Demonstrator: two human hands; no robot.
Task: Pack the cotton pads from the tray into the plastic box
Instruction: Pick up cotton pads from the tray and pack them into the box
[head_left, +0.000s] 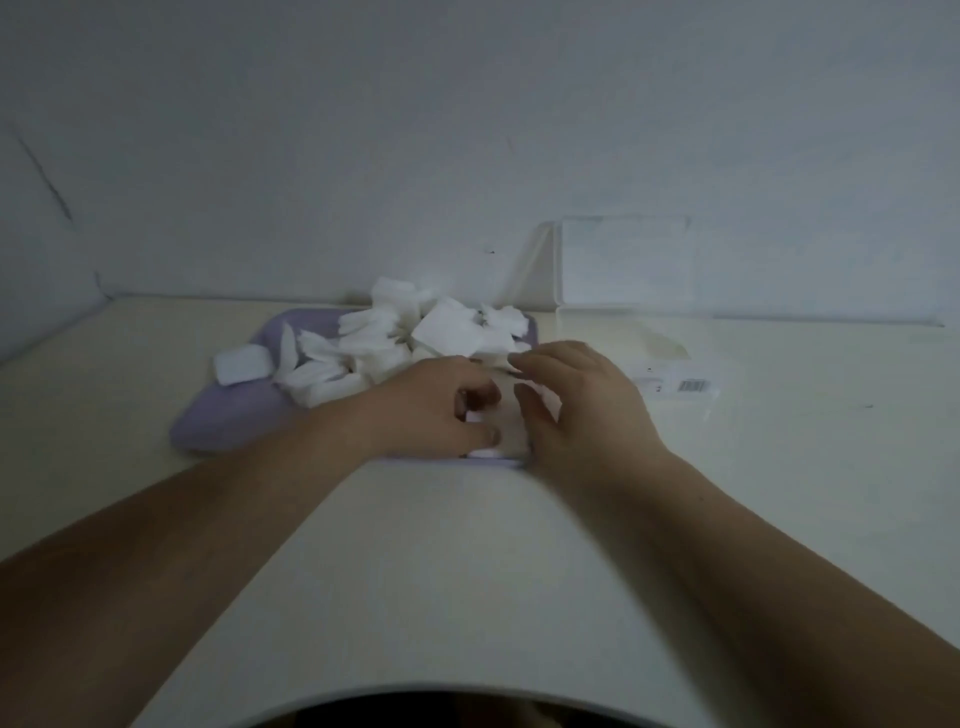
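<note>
A lilac tray (223, 421) lies on the table, piled with several white square cotton pads (395, 332). One pad (241, 364) hangs over the tray's left rim. My left hand (436, 405) and my right hand (576, 400) meet over the tray's near right corner, fingers curled around a small stack of pads (506, 415) held between them. The clear plastic box (623, 338) stands to the right of the tray, its lid (623, 260) raised upright against the wall.
The white table runs to a wall at the back and left. A barcode label (693, 385) marks the box's near right side. The table's curved front edge is close to my body.
</note>
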